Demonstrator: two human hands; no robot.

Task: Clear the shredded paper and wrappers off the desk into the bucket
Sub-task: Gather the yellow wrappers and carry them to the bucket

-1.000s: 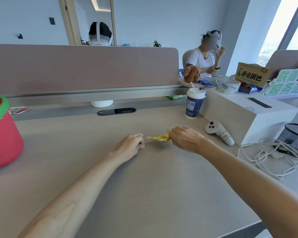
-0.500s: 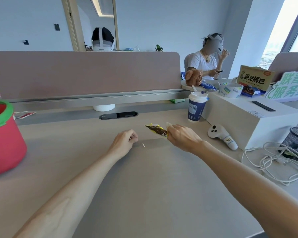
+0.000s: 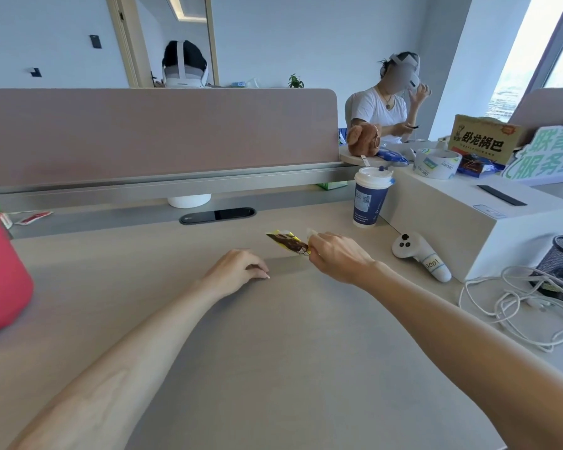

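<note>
My right hand (image 3: 337, 256) is shut on a yellow and brown wrapper (image 3: 288, 243), held just above the middle of the desk (image 3: 273, 352); a pale scrap also shows at its fingertips. My left hand (image 3: 237, 269) rests on the desk just left of it, fingers curled, with its fingertips on a tiny white paper scrap (image 3: 269, 277). Whether the scrap is gripped is hidden. The red bucket (image 3: 0, 280) with a green rim stands at the far left edge, partly out of view.
A lidded paper cup (image 3: 369, 203), a white controller (image 3: 419, 254) and a white box (image 3: 468, 222) stand to the right. Tangled white cables (image 3: 517, 306) and a black mesh basket (image 3: 562, 264) lie beyond. A red sachet (image 3: 33, 217) lies back left under the divider.
My right hand lifted the yellow wrapper off the desk and turned it. My left hand shifted right onto the tiny white scrap that was lying beside it.
</note>
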